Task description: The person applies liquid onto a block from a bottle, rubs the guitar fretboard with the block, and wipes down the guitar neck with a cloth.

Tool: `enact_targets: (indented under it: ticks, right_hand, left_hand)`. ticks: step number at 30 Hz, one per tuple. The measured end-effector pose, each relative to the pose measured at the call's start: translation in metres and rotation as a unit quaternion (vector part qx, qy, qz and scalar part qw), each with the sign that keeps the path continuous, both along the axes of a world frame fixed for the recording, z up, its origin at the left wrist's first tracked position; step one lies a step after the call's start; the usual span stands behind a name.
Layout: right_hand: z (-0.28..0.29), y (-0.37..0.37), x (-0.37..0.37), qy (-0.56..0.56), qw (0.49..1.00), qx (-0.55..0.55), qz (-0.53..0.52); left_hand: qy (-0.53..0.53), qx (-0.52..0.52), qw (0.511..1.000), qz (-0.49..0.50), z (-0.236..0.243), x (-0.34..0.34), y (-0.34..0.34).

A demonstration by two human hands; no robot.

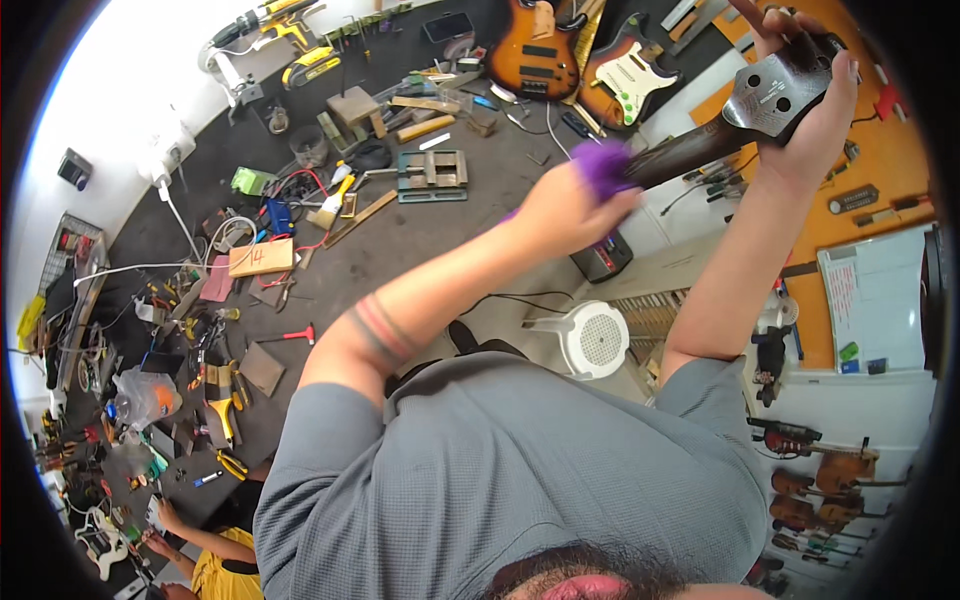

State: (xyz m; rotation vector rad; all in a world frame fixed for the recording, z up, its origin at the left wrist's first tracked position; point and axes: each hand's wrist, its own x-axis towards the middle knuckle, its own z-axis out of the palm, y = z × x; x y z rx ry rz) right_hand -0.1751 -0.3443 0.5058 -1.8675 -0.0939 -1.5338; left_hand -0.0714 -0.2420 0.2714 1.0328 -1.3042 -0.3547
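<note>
My left hand (590, 205) grips a bunched purple cloth (607, 160) around the dark guitar neck (680, 158); both hand and cloth are blurred. At the upper right, my right hand (805, 130) holds the neck's headstock (760, 100), which shows a dark glossy face with holes in it and is raised in the air. The far end of the neck is hidden behind the cloth and my left hand.
A dark workbench (340, 270) carries tools, cables, a drill (280, 30), a vise (432, 178) and two sunburst guitar bodies (532, 45) (625, 80). A white stool (598, 338) stands below. Guitars hang at lower right (840, 475). Someone in yellow (220, 570) works at lower left.
</note>
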Motion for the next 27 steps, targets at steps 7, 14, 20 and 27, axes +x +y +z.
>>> enact_targets:
  ticks: [7,14,20,27]
  right_hand:
    - [-0.008,-0.009,-0.019,-0.003,0.99,0.014,0.141]
    - [-0.03,-0.072,-0.072,-0.01,0.978,0.147,0.144]
    - [-0.051,-0.1,-0.095,-0.077,0.98,0.16,0.086]
    - [-0.059,-0.12,-0.104,-0.069,0.973,0.172,0.135]
  left_hand:
    - [-0.236,-0.041,0.966,0.092,0.071,-0.029,-0.043]
    - [0.011,0.183,0.983,0.015,-0.157,0.011,0.032]
    - [-0.213,0.146,0.961,0.101,-0.312,0.087,0.099]
    - [-0.171,0.208,0.963,0.025,-0.264,0.041,0.05]
